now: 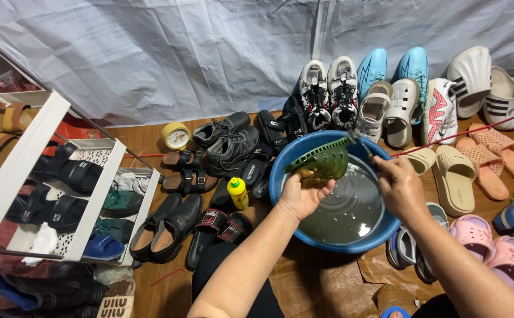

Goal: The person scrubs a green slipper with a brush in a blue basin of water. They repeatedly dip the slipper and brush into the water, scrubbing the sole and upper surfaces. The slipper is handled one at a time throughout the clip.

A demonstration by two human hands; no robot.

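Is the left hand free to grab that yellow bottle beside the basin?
Probably not right now: the left hand is gripping a green slipper over the blue basin. The yellow bottle stands close by, unobstructed.

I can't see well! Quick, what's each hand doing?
Left hand: closed, holding a green shoe over the basin.
Right hand: closed on a brush.

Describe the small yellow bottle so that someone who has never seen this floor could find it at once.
Start at the blue basin of water on the wooden floor. Just left of its rim stands the small yellow bottle, upright among dark sandals. Its green cap and bright yellow body set it apart from the black and brown footwear around it.
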